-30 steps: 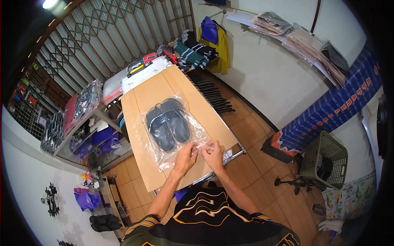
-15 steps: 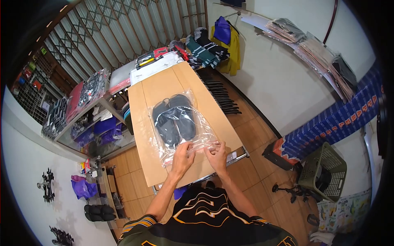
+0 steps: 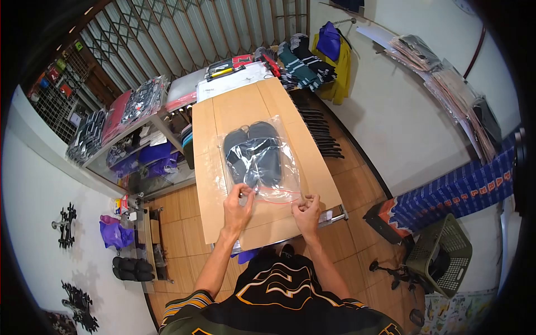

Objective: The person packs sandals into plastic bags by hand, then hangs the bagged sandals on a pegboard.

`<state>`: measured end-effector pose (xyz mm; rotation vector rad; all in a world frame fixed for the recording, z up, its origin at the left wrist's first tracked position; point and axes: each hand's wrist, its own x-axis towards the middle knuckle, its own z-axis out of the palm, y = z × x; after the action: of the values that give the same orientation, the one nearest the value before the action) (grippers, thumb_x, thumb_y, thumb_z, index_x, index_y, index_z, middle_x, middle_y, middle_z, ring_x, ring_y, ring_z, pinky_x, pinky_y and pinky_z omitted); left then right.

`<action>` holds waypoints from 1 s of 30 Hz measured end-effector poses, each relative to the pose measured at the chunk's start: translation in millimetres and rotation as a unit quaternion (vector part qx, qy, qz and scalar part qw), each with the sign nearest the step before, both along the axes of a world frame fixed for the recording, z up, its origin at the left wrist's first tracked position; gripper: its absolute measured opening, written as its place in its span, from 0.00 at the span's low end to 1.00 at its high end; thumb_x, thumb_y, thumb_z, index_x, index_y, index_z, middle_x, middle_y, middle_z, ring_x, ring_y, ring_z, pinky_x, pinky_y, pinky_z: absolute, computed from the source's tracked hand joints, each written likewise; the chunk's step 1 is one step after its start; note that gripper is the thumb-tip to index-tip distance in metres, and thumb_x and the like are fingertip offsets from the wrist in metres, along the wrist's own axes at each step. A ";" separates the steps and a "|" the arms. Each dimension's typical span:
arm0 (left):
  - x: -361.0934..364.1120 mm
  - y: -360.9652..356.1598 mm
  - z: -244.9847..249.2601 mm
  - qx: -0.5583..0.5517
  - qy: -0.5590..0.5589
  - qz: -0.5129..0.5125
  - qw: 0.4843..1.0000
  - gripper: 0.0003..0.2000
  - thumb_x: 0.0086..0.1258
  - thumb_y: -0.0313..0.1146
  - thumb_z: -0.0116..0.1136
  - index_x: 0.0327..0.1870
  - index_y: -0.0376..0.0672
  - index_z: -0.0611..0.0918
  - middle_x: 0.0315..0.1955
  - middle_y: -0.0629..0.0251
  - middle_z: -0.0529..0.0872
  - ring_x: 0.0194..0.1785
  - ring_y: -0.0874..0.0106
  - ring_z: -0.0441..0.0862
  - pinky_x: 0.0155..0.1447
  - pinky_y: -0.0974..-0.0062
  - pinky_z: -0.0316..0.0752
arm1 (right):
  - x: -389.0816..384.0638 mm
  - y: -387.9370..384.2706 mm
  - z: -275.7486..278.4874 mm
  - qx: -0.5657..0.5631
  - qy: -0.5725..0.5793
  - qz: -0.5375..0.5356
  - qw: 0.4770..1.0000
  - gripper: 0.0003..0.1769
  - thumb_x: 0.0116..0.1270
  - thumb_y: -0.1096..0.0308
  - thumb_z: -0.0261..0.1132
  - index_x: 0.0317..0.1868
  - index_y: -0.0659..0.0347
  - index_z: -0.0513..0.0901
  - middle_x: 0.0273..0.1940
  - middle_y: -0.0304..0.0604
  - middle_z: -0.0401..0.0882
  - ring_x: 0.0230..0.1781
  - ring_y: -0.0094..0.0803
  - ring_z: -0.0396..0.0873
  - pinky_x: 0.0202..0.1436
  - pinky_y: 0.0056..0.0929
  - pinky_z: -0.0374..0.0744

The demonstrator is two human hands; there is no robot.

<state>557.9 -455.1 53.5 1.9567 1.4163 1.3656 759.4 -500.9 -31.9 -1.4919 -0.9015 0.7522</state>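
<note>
Pinching the red-lined near edge of a clear bag [image 3: 290, 174], the left hand [image 3: 238, 207] and right hand [image 3: 306, 213] stand apart; dark slippers [image 3: 268, 163] lie inside, on a brown tabletop [image 3: 240, 110], bare beyond the bag and along both side edges.

Two hands, one left hand [image 3: 237, 212] and one right hand [image 3: 306, 216], appear at the frame's centre with two dark sandals [image 3: 268, 153], one clear plastic bag [image 3: 288, 176] and one brown-topped table [image 3: 234, 105]. I count one green basket [image 3: 456, 259] at lower right, one purple cloth [image 3: 329, 42] and one yellow garment [image 3: 338, 72] at upper right, and two black wall fixtures [image 3: 67, 226] at left. The packets [image 3: 144, 97] at upper left lie too crowded to count.
</note>
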 end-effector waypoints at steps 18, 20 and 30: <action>-40.1 13.4 8.7 0.047 0.043 0.061 0.996 0.09 0.64 0.19 0.64 0.43 0.36 0.78 0.29 0.61 0.85 0.31 0.71 0.83 0.38 0.75 0.78 | 2.3 0.5 -5.2 0.004 0.031 0.012 0.999 0.20 0.60 0.80 0.65 0.50 0.69 0.66 0.27 0.44 0.83 0.22 0.24 0.82 0.25 0.20 0.76; -43.9 20.7 26.6 0.065 0.035 0.060 0.995 0.09 0.64 0.19 0.64 0.43 0.36 0.78 0.29 0.59 0.85 0.32 0.69 0.83 0.38 0.74 0.78 | 2.1 0.3 -4.5 0.000 0.026 0.006 1.000 0.20 0.59 0.78 0.66 0.49 0.70 0.67 0.27 0.45 0.83 0.22 0.24 0.82 0.27 0.22 0.75; -57.7 45.0 66.6 0.116 0.082 0.039 0.989 0.08 0.63 0.21 0.66 0.40 0.36 0.79 0.32 0.58 0.86 0.36 0.66 0.86 0.42 0.73 0.80 | 1.7 -1.5 1.3 0.008 -0.075 0.013 0.997 0.21 0.57 0.79 0.70 0.47 0.68 0.69 0.25 0.41 0.82 0.21 0.23 0.81 0.26 0.21 0.76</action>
<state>500.2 -410.0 120.2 2.2282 1.4770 1.4912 761.1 -502.4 -30.6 -1.5393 -1.0395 0.6569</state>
